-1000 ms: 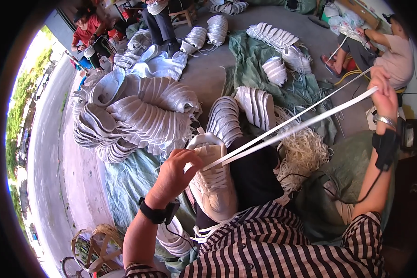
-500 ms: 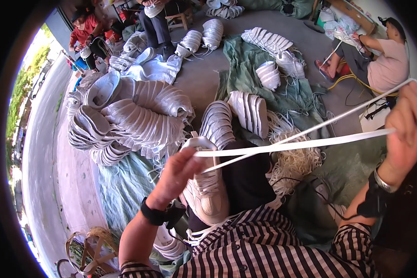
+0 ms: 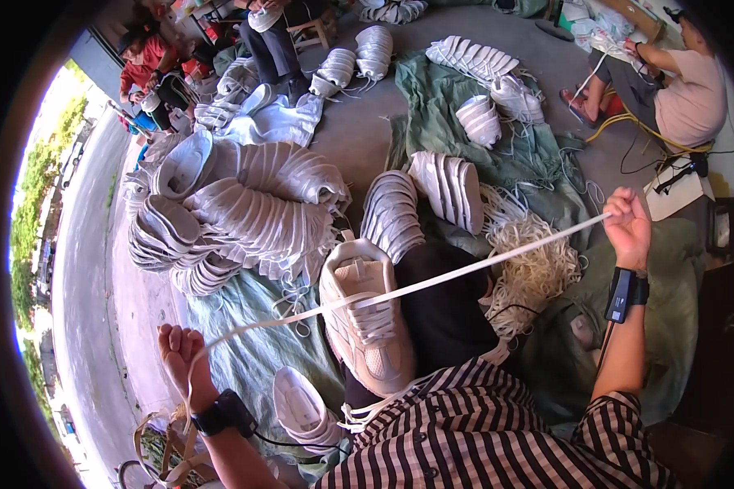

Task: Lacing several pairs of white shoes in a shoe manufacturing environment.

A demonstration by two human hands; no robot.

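A pale beige-and-white lace-up shoe point(image 3: 367, 326) rests toe toward me on my lap, with lace rows across its lower tongue. One long white shoelace point(image 3: 489, 262) crosses over it between my two hands. Out to the right, my right hand point(image 3: 628, 232) is closed, pinching the lace with the fingertips. My left hand point(image 3: 186, 359), low at the left, has its fingers curled; the lace bends at it and hangs down past the wrist. Dark bands with small devices sit on both wrists.
Stacked shoe uppers point(image 3: 253, 212) lie at the left, with more stacks point(image 3: 391, 216) just ahead. A heap of loose laces point(image 3: 534, 269) is right of my lap. Green sheeting point(image 3: 432, 98) covers part of the floor. A person point(image 3: 685, 90) sits far right; others sit far left.
My hands have spread and lowered: the left went down and left, the right down and inward. Two crossing lace strands became one long strand. The shoe's collar is now uncovered.
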